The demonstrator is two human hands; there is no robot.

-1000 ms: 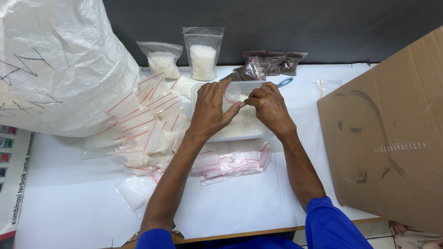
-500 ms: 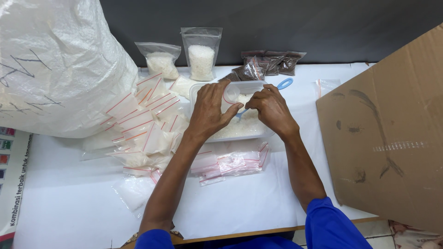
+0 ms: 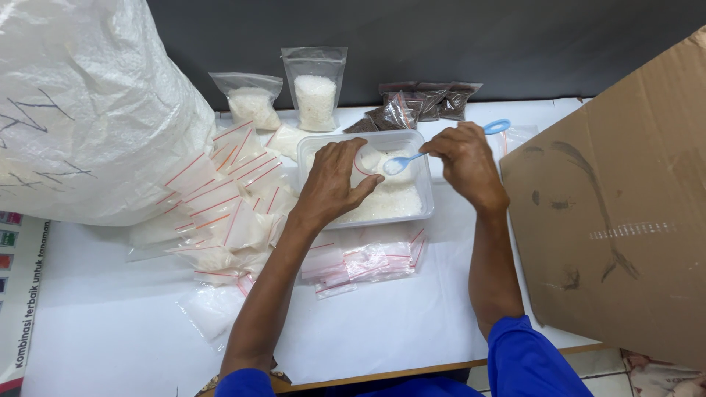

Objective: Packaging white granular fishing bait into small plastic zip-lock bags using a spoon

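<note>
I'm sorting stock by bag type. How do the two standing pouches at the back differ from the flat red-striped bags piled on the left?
The standing pouches stand upright against the dark wall; the red-striped bags lie flat in an overlapping heap. The pouches are taller and show no red strip, while the piled bags each carry a red line near the top. There are two pouches, but many piled bags. Both kinds are clear plastic holding white granules.
</note>
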